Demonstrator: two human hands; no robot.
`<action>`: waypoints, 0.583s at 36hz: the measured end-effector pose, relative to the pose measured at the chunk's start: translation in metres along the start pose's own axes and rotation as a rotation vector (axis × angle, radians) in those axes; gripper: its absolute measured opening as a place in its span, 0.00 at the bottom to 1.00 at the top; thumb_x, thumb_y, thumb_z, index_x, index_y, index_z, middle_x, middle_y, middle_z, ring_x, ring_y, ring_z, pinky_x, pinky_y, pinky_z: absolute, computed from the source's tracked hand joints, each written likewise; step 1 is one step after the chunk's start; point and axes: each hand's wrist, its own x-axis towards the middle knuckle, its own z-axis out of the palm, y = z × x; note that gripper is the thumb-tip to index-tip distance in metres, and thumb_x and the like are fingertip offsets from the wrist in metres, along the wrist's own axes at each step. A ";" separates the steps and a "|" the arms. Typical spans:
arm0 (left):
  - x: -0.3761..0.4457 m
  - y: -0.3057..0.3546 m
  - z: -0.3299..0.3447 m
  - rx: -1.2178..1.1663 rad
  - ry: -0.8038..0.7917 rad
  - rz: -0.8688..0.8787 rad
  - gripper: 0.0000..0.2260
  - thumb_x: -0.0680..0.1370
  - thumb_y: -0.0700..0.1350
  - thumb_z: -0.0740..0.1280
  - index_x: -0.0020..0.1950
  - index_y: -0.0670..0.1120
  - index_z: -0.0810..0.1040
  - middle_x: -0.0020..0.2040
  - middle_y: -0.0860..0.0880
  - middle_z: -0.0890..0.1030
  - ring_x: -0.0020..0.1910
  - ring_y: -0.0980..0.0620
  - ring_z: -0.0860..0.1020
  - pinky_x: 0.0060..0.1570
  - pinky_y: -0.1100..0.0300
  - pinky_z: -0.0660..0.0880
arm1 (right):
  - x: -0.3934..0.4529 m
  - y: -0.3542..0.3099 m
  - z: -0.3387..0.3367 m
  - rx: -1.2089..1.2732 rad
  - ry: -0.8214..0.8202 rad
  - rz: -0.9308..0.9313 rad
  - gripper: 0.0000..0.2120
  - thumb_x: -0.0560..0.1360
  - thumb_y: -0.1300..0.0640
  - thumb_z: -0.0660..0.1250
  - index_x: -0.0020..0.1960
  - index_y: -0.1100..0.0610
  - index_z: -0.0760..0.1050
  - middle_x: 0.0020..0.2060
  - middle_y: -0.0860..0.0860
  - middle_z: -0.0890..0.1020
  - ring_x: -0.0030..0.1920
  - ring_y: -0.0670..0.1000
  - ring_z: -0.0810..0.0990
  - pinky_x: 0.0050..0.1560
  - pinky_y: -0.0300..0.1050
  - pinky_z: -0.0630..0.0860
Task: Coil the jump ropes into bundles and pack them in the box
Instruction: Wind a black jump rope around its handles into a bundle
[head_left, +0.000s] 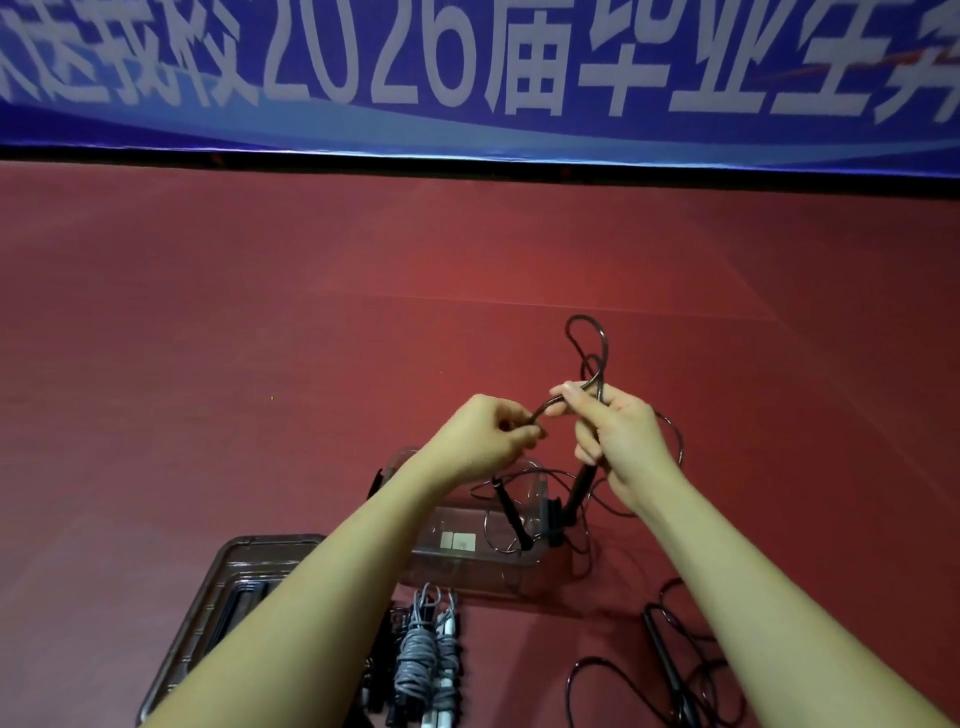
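I hold a black jump rope (592, 343) up over a clear plastic box (467, 566) on the red floor. My left hand (488, 436) pinches the cord at its left end. My right hand (618, 441) grips the cord and one black handle (582, 488); loops stand above its fingers. The other black handle (511, 514) dangles inside the box. Coiled grey rope bundles (421, 660) lie in front of the box, between my forearms. A loose black rope (675, 670) lies on the floor at the lower right.
The clear box lid (218, 613) lies flat at the lower left, partly under my left forearm. A blue banner with white characters (467, 67) runs along the far wall. Red floor (260, 338) stretches beyond the box.
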 end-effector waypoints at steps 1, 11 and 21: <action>0.000 0.001 -0.001 -0.010 0.053 0.013 0.06 0.78 0.42 0.66 0.46 0.42 0.82 0.34 0.47 0.79 0.31 0.54 0.74 0.35 0.63 0.72 | -0.001 0.000 0.000 0.000 -0.005 -0.013 0.06 0.78 0.61 0.63 0.46 0.62 0.78 0.34 0.52 0.82 0.19 0.44 0.62 0.21 0.36 0.60; -0.008 0.027 -0.013 -0.435 0.248 0.138 0.05 0.77 0.40 0.68 0.42 0.40 0.81 0.34 0.48 0.81 0.29 0.54 0.76 0.38 0.59 0.76 | -0.017 0.023 -0.001 -0.524 -0.266 0.105 0.08 0.71 0.61 0.73 0.48 0.54 0.78 0.39 0.48 0.80 0.37 0.46 0.76 0.35 0.35 0.71; -0.010 0.031 -0.008 -0.545 0.342 0.001 0.06 0.79 0.36 0.61 0.50 0.43 0.77 0.46 0.44 0.79 0.37 0.54 0.77 0.45 0.58 0.77 | -0.022 0.022 0.016 -0.484 -0.141 -0.003 0.12 0.79 0.58 0.62 0.37 0.55 0.72 0.23 0.44 0.73 0.26 0.46 0.69 0.30 0.40 0.66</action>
